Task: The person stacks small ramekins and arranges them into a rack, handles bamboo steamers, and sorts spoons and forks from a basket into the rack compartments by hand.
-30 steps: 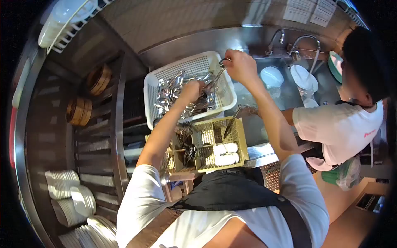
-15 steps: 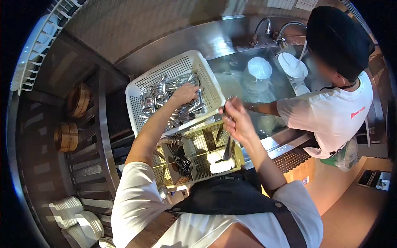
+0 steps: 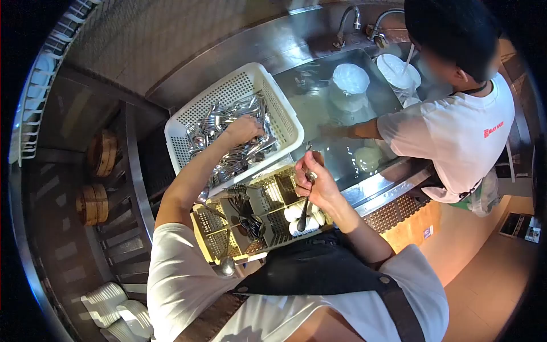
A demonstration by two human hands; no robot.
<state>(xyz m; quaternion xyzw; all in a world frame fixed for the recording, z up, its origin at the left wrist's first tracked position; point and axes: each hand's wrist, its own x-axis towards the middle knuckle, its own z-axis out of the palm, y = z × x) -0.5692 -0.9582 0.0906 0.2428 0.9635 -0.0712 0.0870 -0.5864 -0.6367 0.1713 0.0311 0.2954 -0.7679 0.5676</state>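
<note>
A white perforated basket (image 3: 288, 122) holds a heap of metal cutlery (image 3: 213, 122). My left hand (image 3: 244, 130) reaches into this heap, fingers curled down; what they hold, if anything, is hidden. Over the right end of a yellow divided rack (image 3: 273, 191), my right hand (image 3: 317, 181) is closed round the handles of metal utensils (image 3: 303, 218) that point down. White rounded pieces (image 3: 296, 212) lie in the rack below it. Dark-looking cutlery (image 3: 249, 223) stands in the middle compartments, and a ladle-like spoon (image 3: 227, 266) hangs at the rack's near edge.
A co-worker (image 3: 456, 131) stands at the right, one arm in the water-filled sink (image 3: 307, 108). A white bowl (image 3: 350, 78) and plates (image 3: 397, 71) are there, below two taps (image 3: 340, 40). Shelves at the left hold wooden steamers (image 3: 92, 204) and stacked white dishes (image 3: 104, 303).
My right hand has come down from beside the white basket to above the yellow rack, with utensils in it. My left hand stays in the cutlery heap. The view has shifted.
</note>
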